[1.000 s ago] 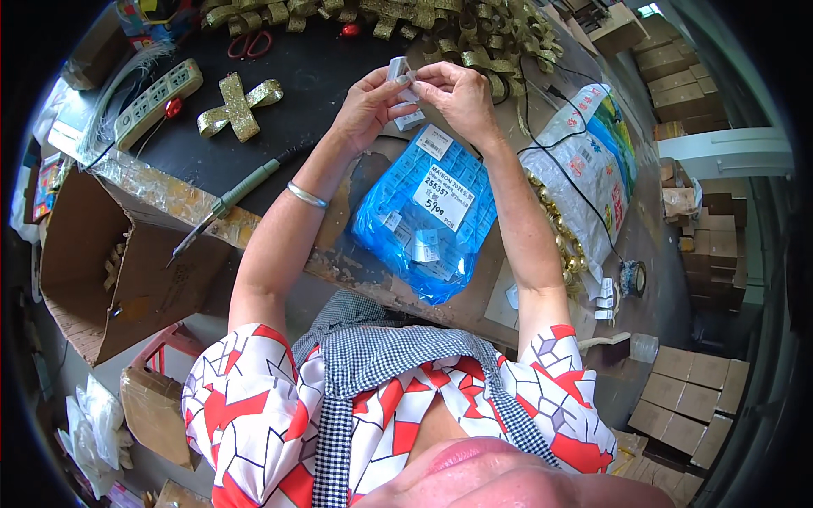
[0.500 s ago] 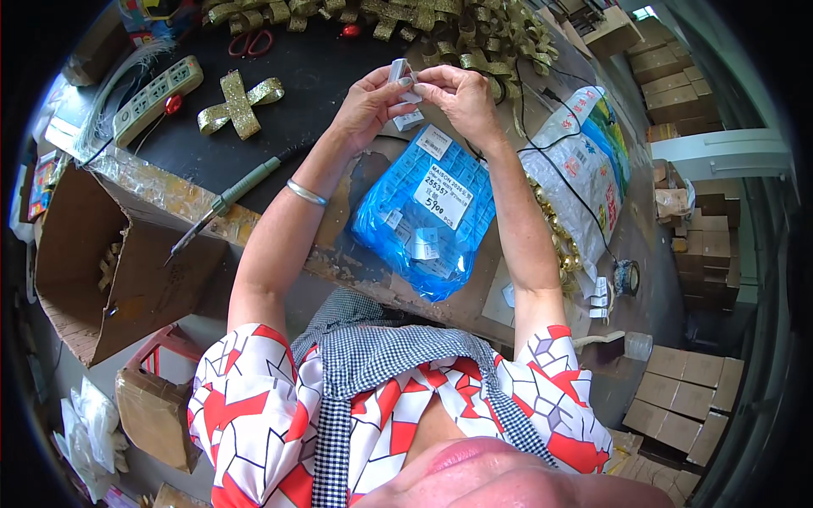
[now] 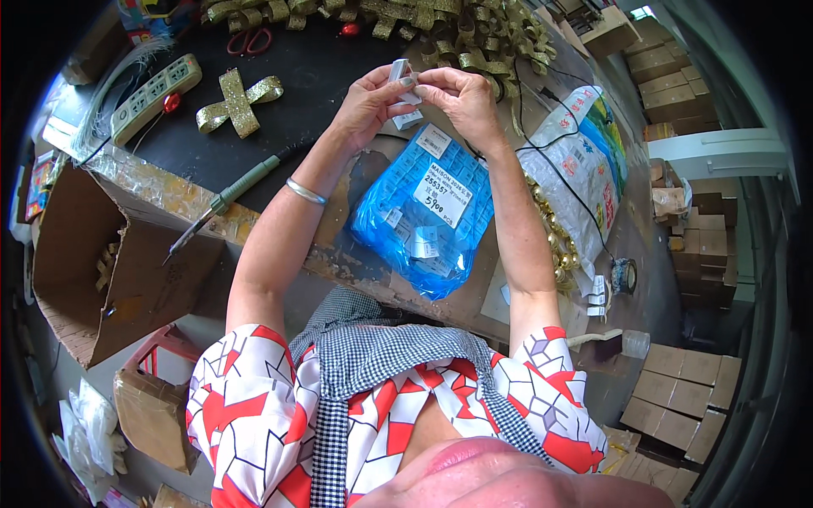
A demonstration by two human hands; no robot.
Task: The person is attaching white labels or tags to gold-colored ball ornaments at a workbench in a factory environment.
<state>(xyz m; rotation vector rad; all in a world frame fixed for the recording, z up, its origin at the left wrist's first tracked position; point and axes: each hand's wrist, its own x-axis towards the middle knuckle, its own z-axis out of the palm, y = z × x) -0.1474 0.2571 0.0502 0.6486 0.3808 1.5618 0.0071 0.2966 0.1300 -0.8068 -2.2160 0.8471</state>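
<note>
Over the far middle of the table, my left hand (image 3: 364,108) grips a small stack of white labels (image 3: 399,70) upright between thumb and fingers. My right hand (image 3: 461,100) pinches at the stack's right side; its fingertips hide what exactly they hold. Just below the hands lies another small white label bundle (image 3: 407,119). Between my forearms rests a blue plastic bag (image 3: 385,199) with a large white sticker, and bundles of labels (image 3: 426,243) show through it. To the left lies a gold glitter ribbon bow (image 3: 240,103).
A green-handled soldering iron (image 3: 246,184) juts over the table edge above an open cardboard box (image 3: 80,271). Farther back are a power strip (image 3: 157,97), red-handled scissors (image 3: 249,41) and piled gold ribbon bows (image 3: 474,34). At right, a woven sack (image 3: 576,157) lies under a black cable beside gold beads (image 3: 555,241).
The hands and the label stack hold nearly the same pose. The whole view has shifted very slightly; nothing is visibly taken up or let go.
</note>
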